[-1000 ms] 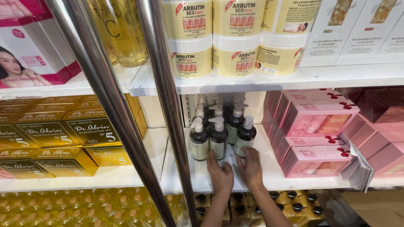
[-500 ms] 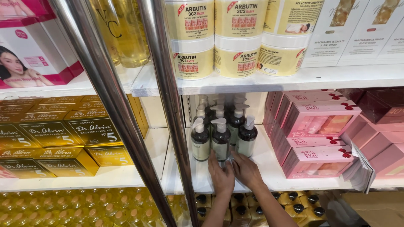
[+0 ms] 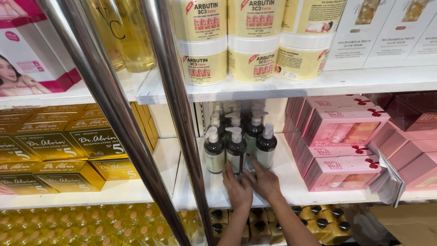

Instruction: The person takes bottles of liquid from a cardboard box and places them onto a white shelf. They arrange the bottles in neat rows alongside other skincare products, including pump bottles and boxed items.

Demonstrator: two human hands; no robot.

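Note:
A cluster of dark pump bottles (image 3: 236, 146) with white pump tops stands in rows on a white shelf (image 3: 291, 189). My left hand (image 3: 237, 187) lies flat on the shelf with its fingertips against the base of the front middle bottle. Beside it, my right hand (image 3: 263, 180) reaches in from the lower right, fingers spread, touching the foot of the front right bottle (image 3: 266, 146). Neither hand has lifted or closed around a bottle.
Pink gift boxes (image 3: 346, 136) are stacked to the right, gold boxes (image 3: 59, 150) to the left. Cream jars (image 3: 250, 50) sit on the shelf above. Two slanted chrome poles (image 3: 177, 118) cross the view. Yellow bottles (image 3: 91, 225) fill the shelf below.
Both hands have slid forward on the shelf, closer to the front pump bottles. The bottles have stayed in place.

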